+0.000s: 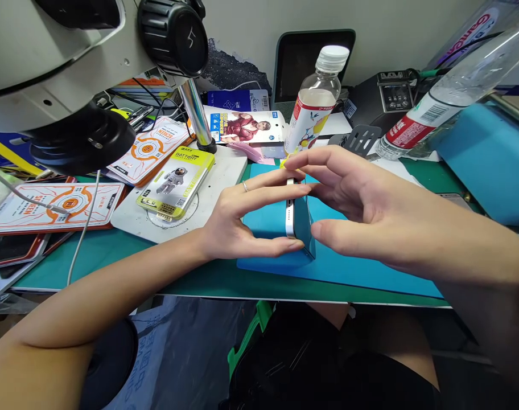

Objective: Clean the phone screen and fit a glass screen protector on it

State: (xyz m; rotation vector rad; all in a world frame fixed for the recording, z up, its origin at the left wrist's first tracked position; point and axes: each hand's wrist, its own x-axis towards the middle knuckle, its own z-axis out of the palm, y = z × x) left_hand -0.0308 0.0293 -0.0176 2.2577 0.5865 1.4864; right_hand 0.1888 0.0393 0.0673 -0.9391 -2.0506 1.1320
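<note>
A smartphone [290,219] with a silver edge stands tilted up over the blue mat, its speaker-hole end facing me. My left hand [242,219] is closed on it, thumb along the near side and fingers over the far side. Just right of the phone is my right hand [362,199], its thumb and fingers spread apart. The right thumb tip is close to the phone's dark glossy face, and the index fingertip reaches over beside the left fingers. Whether the right fingertips touch the phone I cannot tell.
The blue mat [370,273] lies on a green work surface. A microscope [80,131] overhangs the left. A yellow battery package [178,179] and screen boxes [80,202] lie below it. Behind my hands stand a labelled bottle [313,108] and a leaning clear bottle [439,108].
</note>
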